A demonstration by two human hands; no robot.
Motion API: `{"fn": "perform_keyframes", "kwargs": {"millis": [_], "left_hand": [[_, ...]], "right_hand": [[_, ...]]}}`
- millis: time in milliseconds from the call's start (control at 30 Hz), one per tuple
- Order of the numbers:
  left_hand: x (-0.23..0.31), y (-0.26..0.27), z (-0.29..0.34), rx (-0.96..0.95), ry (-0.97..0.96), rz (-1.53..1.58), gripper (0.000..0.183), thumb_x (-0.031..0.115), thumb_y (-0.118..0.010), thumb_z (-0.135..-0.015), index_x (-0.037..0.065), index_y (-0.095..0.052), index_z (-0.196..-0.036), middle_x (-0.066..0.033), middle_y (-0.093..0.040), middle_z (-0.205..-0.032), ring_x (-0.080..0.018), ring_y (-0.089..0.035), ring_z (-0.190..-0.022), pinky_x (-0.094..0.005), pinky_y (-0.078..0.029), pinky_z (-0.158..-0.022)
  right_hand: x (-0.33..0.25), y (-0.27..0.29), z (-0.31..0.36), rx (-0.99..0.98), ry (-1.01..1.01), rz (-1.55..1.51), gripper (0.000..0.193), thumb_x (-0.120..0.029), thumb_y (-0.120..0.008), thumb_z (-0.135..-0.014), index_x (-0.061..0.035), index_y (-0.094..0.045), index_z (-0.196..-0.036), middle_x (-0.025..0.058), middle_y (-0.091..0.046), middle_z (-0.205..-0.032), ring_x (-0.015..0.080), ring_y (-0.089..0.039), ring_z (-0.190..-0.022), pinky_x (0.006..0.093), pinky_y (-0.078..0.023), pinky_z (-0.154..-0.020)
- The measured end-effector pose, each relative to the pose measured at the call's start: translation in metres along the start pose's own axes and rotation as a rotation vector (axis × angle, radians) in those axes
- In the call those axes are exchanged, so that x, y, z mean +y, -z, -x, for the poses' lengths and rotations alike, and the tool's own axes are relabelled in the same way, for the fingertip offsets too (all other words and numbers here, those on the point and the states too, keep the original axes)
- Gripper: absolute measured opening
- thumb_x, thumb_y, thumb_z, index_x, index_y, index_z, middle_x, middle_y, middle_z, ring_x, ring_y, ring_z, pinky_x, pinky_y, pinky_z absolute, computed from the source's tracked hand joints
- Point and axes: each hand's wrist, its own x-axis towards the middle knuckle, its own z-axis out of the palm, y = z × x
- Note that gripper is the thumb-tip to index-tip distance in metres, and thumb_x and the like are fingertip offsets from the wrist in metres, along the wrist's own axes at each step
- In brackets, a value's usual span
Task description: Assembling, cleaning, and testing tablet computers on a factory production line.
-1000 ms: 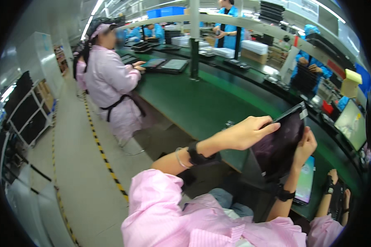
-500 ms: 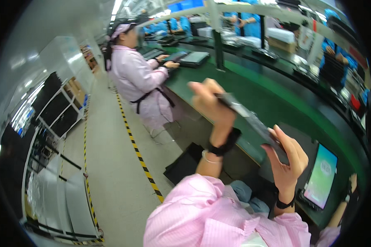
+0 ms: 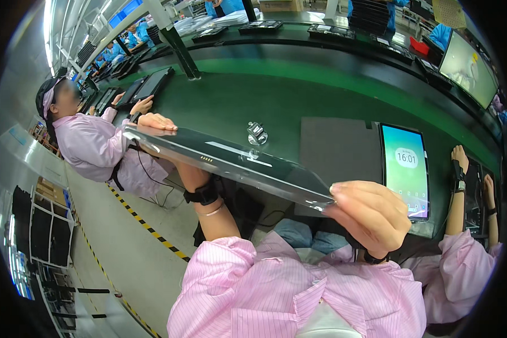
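Above one green workbench [image 3: 236, 96], one dark tablet [image 3: 248, 163], its broad face showing a second earlier, now presents a long edge, near one lit tablet [image 3: 404, 174]. Two hands hold it: the left hand [image 3: 156, 121], arm extended, clasps one end; the right hand [image 3: 372, 217], palm inward, pinches a corner. One small metal object [image 3: 256, 133] sits beyond.

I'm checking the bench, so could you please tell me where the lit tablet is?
In the head view, the lit tablet lies toward the right on the green table, beside the grey panel.
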Motion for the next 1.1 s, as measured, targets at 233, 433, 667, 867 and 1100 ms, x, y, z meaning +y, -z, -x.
{"fn": "perform_keyframes", "kwargs": {"millis": [233,433,667,867,1100], "left_hand": [[-0.030,-0.006,-0.011,-0.270,0.219,0.615,0.051,0.029,-0.035,-0.101,-0.001,-0.049,-0.062,-0.0146,-0.052,-0.049,-0.0188,-0.050,-0.035,-0.0251,-0.047,-0.036],[-0.035,-0.036,0.002,-0.650,0.573,0.752,0.071,0.031,-0.006,-0.101,0.005,-0.053,-0.054,-0.0111,-0.051,-0.050,-0.0251,-0.050,-0.046,-0.0328,-0.049,-0.043],[-0.030,-0.072,0.037,-0.501,0.694,0.813,0.063,0.027,-0.008,-0.101,0.009,-0.043,-0.051,-0.0060,-0.044,-0.047,-0.0199,-0.043,-0.043,-0.0306,-0.046,-0.045],[0.009,-0.114,0.028,-0.397,0.751,0.360,0.053,0.026,-0.029,-0.102,0.011,-0.035,-0.051,-0.0023,-0.034,-0.044,-0.0121,-0.032,-0.035,-0.0235,-0.031,-0.036],[0.006,-0.143,0.022,-0.295,0.758,0.080,0.052,0.031,-0.033,-0.098,0.013,-0.031,-0.049,0.0017,-0.030,-0.043,-0.0080,-0.028,-0.034,-0.0233,-0.020,-0.033]], "right_hand": [[0.009,-0.007,0.012,-0.047,-0.307,-0.289,0.015,-0.001,-0.075,-0.068,-0.0009,-0.068,-0.081,0.0099,-0.067,-0.079,0.0206,-0.066,-0.072,0.0271,-0.053,-0.062],[0.034,-0.042,0.020,0.208,-0.845,-0.499,0.007,-0.002,-0.061,-0.087,0.0030,-0.060,-0.082,0.0072,-0.061,-0.081,0.0126,-0.063,-0.072,0.0229,-0.049,-0.060],[0.077,-0.047,0.034,0.398,-0.972,-0.306,0.015,-0.014,-0.060,-0.091,-0.0011,-0.057,-0.083,0.0047,-0.059,-0.077,0.0133,-0.064,-0.071,0.0221,-0.050,-0.053],[0.088,-0.038,0.055,0.437,-1.087,-0.326,0.019,-0.020,-0.057,-0.093,-0.0024,-0.055,-0.084,0.0051,-0.058,-0.076,0.0154,-0.065,-0.071,0.0251,-0.053,-0.052],[0.080,-0.023,0.061,0.472,-1.062,-0.297,0.019,-0.020,-0.056,-0.094,-0.0034,-0.054,-0.084,0.0062,-0.060,-0.076,0.0151,-0.064,-0.071,0.0261,-0.054,-0.053]]}}
